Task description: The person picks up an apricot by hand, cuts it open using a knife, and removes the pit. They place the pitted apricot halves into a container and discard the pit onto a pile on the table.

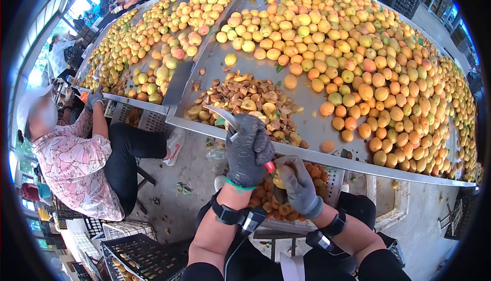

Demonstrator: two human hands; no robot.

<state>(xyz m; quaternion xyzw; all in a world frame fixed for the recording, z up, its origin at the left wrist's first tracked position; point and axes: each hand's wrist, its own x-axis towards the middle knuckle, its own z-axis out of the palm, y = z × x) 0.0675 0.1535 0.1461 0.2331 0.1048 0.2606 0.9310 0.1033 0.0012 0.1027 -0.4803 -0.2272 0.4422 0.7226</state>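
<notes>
My left hand (pixel 247 150), in a dark grey glove with a green cuff, is closed round a tool with a curved metal blade (pixel 222 116) at one end and a red part (pixel 269 167) at the other. Beside it, my right hand (pixel 300 186), in a grey glove, pinches a yellow-orange fruit piece (pixel 279 177). Both hands are above a crate (pixel 335 185) of orange fruit pieces (pixel 286 210). Just past my left hand, a pile of brownish pits and scraps (pixel 250 97) lies on the metal table.
Many whole orange and yellow fruits (pixel 381 92) cover the metal table (pixel 307 109), whose raised front rim (pixel 327 159) runs past my hands. A co-worker (pixel 76 153) sits at the left. Black crates (pixel 140 255) stand on the floor at lower left.
</notes>
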